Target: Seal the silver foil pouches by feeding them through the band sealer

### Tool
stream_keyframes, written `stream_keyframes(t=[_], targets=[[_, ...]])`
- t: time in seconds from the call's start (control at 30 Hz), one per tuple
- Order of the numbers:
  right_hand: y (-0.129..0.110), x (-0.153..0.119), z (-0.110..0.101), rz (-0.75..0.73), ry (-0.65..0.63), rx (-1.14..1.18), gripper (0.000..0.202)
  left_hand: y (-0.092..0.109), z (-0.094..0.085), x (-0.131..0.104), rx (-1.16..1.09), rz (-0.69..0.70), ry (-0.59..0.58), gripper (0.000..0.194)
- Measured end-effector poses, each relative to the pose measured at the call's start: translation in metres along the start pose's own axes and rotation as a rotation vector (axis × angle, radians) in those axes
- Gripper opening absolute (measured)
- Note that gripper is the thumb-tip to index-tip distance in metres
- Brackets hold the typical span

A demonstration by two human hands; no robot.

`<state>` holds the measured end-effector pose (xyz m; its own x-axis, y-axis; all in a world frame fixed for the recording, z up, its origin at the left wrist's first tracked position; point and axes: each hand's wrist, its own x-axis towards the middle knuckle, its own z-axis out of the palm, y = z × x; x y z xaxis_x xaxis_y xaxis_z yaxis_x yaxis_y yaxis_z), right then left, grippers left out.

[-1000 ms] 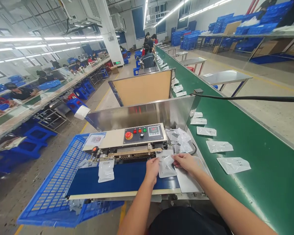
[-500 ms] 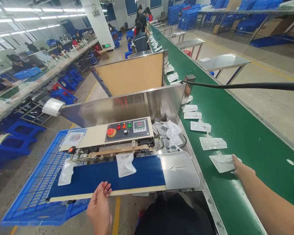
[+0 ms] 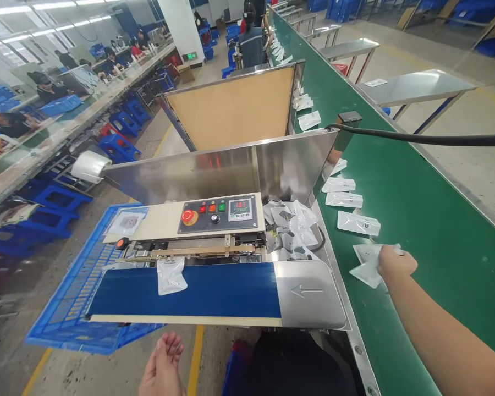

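White pouches, now two instead of one, overlapped in the clenched right hand, the left hand well apart, loosely uncurled.

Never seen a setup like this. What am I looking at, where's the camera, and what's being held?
No robot here: it's a person with bare hands, filmed by one camera worn on the head, looking forward and down. In front stands a cream machine with a control panel. Along it runs a blue belt with one white packet on it. At the belt's right end is a metal plate marked with an arrow; behind that, a pile of packets. Further right, a green conveyor carries more packets. The right hand is on two overlapping ones; its fingertips are hidden, so the grip is unclear. The left hand holds nothing visible.
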<state>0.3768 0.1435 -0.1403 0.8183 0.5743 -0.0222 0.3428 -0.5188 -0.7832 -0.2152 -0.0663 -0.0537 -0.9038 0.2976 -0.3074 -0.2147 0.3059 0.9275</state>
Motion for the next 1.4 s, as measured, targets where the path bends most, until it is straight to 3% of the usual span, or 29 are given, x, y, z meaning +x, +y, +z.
stream_keyframes(t=[0.07, 0.13, 0.2, 0.27, 0.33, 0.43, 0.53, 0.7, 0.8, 0.87, 1.0, 1.1, 1.2, 1.4], targets=[[-0.017, -0.012, -0.006, 0.074, 0.023, -0.035, 0.038, 0.001, 0.001, -0.009, 0.026, 0.055, -0.003, 0.034], [-0.043, -0.034, -0.02, 0.047, -0.001, -0.01, 0.045, 0.004, 0.01, -0.024, 0.079, 0.117, -0.052, 0.044], [-0.078, -0.065, -0.039, -0.076, -0.058, 0.056, 0.054, 0.01, 0.029, -0.047, 0.129, 0.196, -0.169, 0.054], [-0.117, -0.103, -0.056, -0.206, -0.13, 0.101, 0.054, 0.018, 0.057, -0.076, 0.158, 0.298, -0.379, 0.054], [-0.152, -0.142, -0.067, -0.307, -0.306, 0.137, 0.048, 0.028, 0.091, -0.106, 0.204, 0.488, -0.661, 0.047], [-0.183, -0.193, -0.067, -0.407, -0.701, 0.196, 0.038, 0.041, 0.135, -0.141, 0.179, 0.695, -0.962, 0.044], [-0.181, -0.226, -0.056, -0.36, -0.944, 0.272, 0.044, 0.043, 0.159, -0.155, 0.114, 0.653, -1.108, 0.043], [-0.145, -0.246, -0.047, -0.055, -1.023, 0.369, 0.067, 0.02, 0.16, -0.143, 0.077, 0.363, -1.092, 0.061], [-0.132, -0.245, -0.042, -0.067, -1.068, 0.326, 0.061, 0.006, 0.164, -0.132, 0.051, 0.259, -1.15, 0.06], [-0.128, -0.238, -0.034, -0.085, -1.029, 0.311, 0.058, 0.0, 0.173, -0.126, 0.066, 0.143, -1.174, 0.059], [-0.124, -0.215, -0.008, -0.006, -0.922, 0.239, 0.051, -0.003, 0.203, -0.111, 0.114, -0.043, -1.097, 0.059], [-0.13, -0.207, 0.013, 0.029, -0.877, 0.16, 0.044, -0.002, 0.22, -0.099, 0.106, -0.059, -1.043, 0.059], [-0.146, -0.213, 0.028, 0.025, -0.923, 0.154, 0.039, 0.001, 0.223, -0.087, 0.089, -0.045, -0.977, 0.058], [-0.168, -0.223, 0.02, 0.048, -0.949, 0.187, 0.047, 0.016, 0.193, -0.042, 0.069, 0.041, -0.873, 0.055]])
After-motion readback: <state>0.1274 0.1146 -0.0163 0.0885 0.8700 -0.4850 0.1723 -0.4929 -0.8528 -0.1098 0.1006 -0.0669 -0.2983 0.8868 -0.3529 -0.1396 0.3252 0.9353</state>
